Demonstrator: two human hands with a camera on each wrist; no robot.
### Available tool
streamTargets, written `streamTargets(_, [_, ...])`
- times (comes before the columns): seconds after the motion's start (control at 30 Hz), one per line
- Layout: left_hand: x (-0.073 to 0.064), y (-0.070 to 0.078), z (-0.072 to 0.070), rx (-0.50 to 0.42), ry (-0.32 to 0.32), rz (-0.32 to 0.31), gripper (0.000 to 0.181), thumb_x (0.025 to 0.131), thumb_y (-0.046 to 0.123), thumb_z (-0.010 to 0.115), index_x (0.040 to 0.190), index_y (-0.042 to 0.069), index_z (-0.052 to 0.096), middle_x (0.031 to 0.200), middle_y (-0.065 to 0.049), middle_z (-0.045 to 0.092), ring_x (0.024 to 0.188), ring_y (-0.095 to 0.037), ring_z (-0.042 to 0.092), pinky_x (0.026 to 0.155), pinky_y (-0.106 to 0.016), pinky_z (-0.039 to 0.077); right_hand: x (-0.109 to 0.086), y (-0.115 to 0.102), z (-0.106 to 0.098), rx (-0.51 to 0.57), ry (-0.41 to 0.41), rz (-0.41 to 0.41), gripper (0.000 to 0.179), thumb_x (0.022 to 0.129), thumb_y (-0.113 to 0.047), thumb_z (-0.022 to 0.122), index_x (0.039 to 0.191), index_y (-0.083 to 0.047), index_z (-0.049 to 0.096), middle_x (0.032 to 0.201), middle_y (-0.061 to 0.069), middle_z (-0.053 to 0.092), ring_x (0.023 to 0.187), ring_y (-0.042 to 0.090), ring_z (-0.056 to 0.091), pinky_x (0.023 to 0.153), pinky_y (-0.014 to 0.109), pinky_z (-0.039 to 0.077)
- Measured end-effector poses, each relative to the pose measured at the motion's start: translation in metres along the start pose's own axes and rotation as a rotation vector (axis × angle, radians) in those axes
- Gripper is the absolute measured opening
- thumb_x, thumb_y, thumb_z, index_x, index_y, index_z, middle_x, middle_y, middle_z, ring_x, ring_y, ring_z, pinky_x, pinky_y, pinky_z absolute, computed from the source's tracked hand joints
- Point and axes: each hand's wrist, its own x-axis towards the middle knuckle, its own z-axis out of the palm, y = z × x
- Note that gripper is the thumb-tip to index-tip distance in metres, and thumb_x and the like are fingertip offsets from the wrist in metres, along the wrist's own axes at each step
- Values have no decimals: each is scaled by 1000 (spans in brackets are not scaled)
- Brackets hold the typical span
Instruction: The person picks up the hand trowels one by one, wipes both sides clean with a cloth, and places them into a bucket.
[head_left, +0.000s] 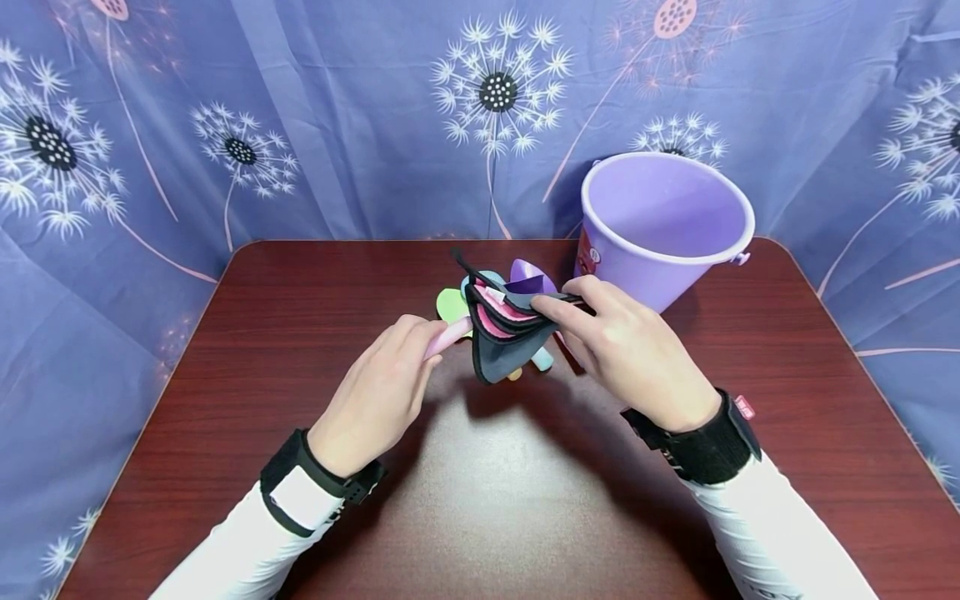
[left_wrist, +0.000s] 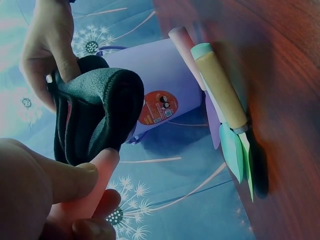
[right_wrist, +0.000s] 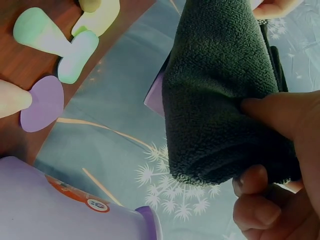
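Observation:
My left hand (head_left: 382,392) grips the pink handle of a small hand shovel (head_left: 450,335). In the right wrist view, a bit of the shovel's purple blade (right_wrist: 156,97) shows past the cloth; the rest is hidden. A dark grey cloth (head_left: 504,354) with black edging, pink layers and a white tag hangs folded against the end of the handle. My right hand (head_left: 633,350) pinches the cloth between thumb and fingers from the right. Beneath it on the table lie a lime-green shovel (left_wrist: 247,155), a light blue one (left_wrist: 231,150) and a purple-bladed one with a pink handle (left_wrist: 212,117).
A purple bucket (head_left: 637,271) with a red label stands upright at the back right of the reddish-brown table (head_left: 300,308). A blue dandelion-print curtain (head_left: 360,125) hangs behind the table's far edge and at its sides.

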Motion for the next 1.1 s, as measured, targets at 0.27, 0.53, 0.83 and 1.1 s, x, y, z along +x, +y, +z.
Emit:
streamTargets(0.27, [1, 1, 0, -9, -3, 18, 23, 101, 14, 55, 121, 1, 58, 104, -6, 56, 91, -20, 53, 81, -33, 46, 0, 2, 1, -27, 9, 4, 42, 91, -6, 60, 131, -16, 64, 111, 7, 56, 90, 22, 55, 79, 38, 47])
streamTargets(0.53, [0, 0, 0, -1, -30, 7, 27, 97, 9, 61, 123, 1, 57, 104, -6, 55, 90, -20, 52, 80, -33, 46, -2, 7, 0, -69, 4, 24, 44, 89, -2, 57, 130, -15, 64, 108, 7, 56, 88, 24, 55, 78, 38, 48])
streamTargets(0.83, [0, -1, -4, -18, -16, 7, 26, 97, 8, 61, 122, 0, 58, 103, -6, 55, 89, -19, 52, 79, -33, 46, -4, 13, -1, -67, 61, 39, 45, 84, 0, 63, 127, -14, 67, 107, 8, 56, 87, 26, 55, 76, 42, 48])
streamTargets(1.1, [1, -4, -6, -37, 10, 19, 24, 98, 8, 60, 120, 0, 58, 102, -6, 56, 89, -18, 52, 79, -33, 46, -6, 20, -6, -111, 95, 79, 43, 86, 1, 66, 126, -15, 67, 106, 10, 56, 86, 27, 54, 71, 44, 48])
